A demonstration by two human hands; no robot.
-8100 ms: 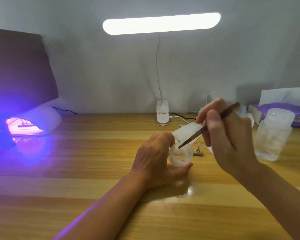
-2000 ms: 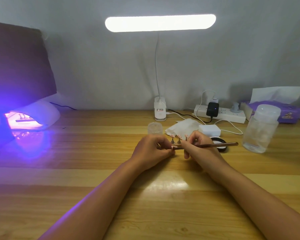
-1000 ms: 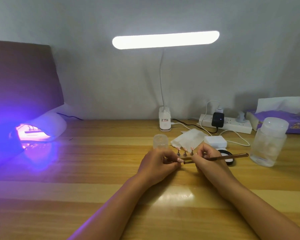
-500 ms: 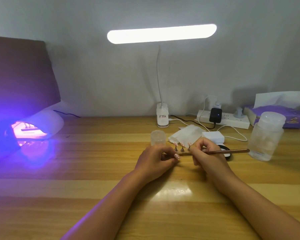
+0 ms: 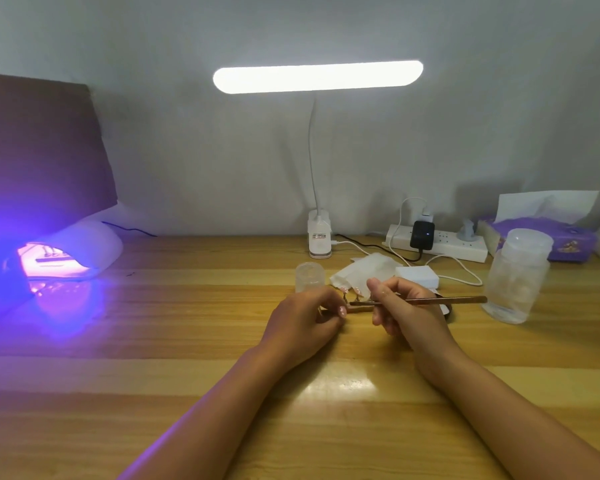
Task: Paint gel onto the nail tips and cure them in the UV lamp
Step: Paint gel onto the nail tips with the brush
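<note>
left hand (image 5: 305, 323) pinching holder (image 5: 359, 308) of nail tips (image 5: 356, 290), right hand (image 5: 406, 313) gripping brush (image 5: 447, 300) over them, jar (image 5: 309, 277) just beyond left hand, bottle (image 5: 515, 282) of pale stuff right of right hand, lit lamp (image 5: 84, 251) far left, strip (image 5: 54, 259) inside

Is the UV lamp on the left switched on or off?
On. The white domed UV lamp glows pink-violet inside and throws purple light onto the wooden desk before it.

Hands (image 5: 302, 322) two, brush (image 5: 447, 300) one, nail tips (image 5: 357, 291) three (blurry), UV lamp (image 5: 96, 244) one.
</note>
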